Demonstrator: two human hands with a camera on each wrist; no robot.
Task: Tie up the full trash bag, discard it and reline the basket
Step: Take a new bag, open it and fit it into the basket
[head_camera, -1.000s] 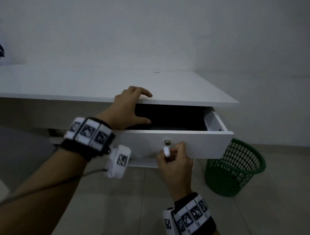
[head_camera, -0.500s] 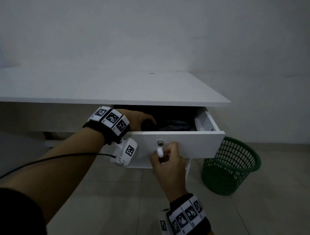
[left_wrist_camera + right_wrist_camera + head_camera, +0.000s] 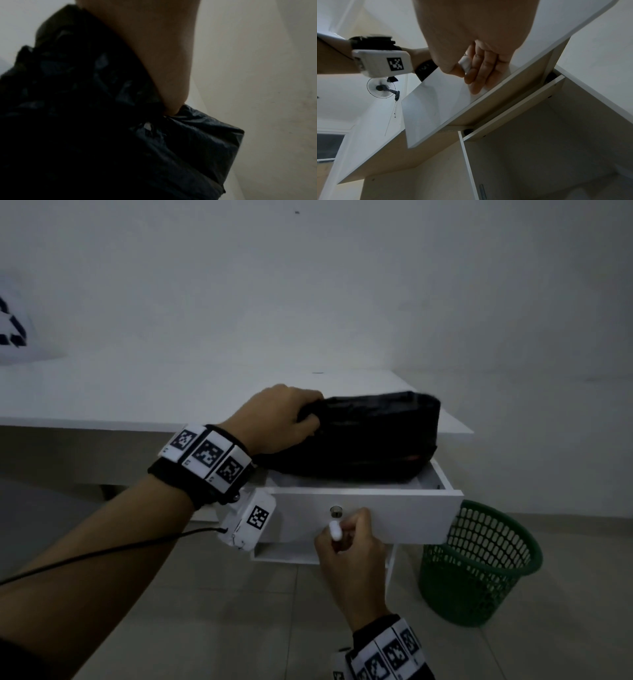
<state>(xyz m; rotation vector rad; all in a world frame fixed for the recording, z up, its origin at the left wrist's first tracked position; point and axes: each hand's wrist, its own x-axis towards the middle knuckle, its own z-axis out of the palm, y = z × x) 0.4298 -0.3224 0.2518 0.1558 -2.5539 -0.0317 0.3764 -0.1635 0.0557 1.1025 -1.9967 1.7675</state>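
- Head view: our left hand [image 3: 281, 419] has fingers curled tight into one end of a black bundle of trash bags [image 3: 370, 436], lifted just above the open drawer [image 3: 394, 515], partly over the desk [image 3: 137, 398] edge.
- Likely reason: fresh liner stock is being pulled out for the relining step; the green mesh basket [image 3: 479, 563] sits unlined on the floor, just right of the drawer.
- Our right hand [image 3: 346, 542] pinches a small white handle [image 3: 335, 531] below the drawer lock [image 3: 336, 511], other fingers resting on the front. We judge it steadies the drawer open.
- Bundle long axis runs left-right, roughly level; gripped end points left, free end right toward the basket.
- Left wrist view: thumb [image 3: 173, 106] presses into crinkled black plastic; the rest is too dark.
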